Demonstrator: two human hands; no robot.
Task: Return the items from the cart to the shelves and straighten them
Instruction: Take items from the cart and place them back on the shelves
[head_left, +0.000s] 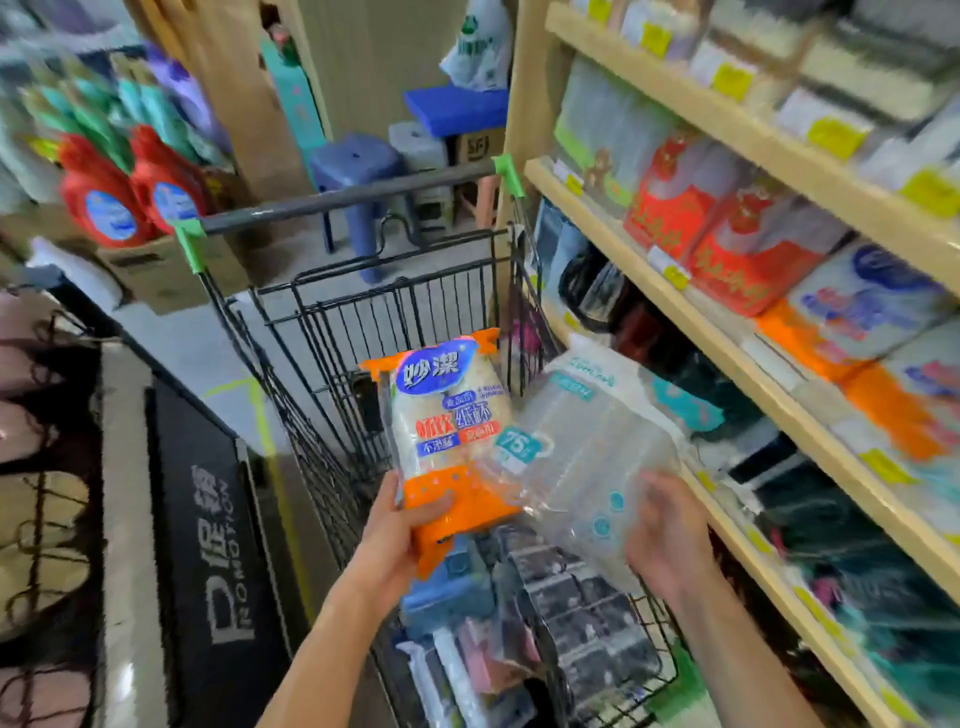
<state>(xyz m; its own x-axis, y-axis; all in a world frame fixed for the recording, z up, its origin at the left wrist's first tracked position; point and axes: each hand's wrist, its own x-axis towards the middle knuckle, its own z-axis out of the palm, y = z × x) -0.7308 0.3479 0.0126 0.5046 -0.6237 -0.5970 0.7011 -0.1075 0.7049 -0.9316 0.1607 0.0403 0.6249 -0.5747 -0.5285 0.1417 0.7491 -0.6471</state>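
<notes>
My left hand (397, 525) grips the orange-and-white plastic pack of paper cups (448, 431) by its bottom edge, thumb curled over the orange band, so the pack stands nearly upright above the black wire shopping cart (332, 332) with its label facing me. I judge I am holding it this way to read what it is and find its place. Just beside it, touching along one edge, is the clear soft plastic pack with teal print (587, 441). My right hand (670, 530) holds it from its lower right corner, fingers wrapped behind it and thumb on the front, and it tilts toward the pale wooden shelves (727, 374) on my right. Both packs are lifted clear of the cart, neither yet on a shelf.

Below my hands the cart holds more goods: a blue packet, some pink and white pieces and a dark patterned pack, too blurred to name. The shelves carry red packs, orange-and-white packs much like mine, and dark items lower down.
</notes>
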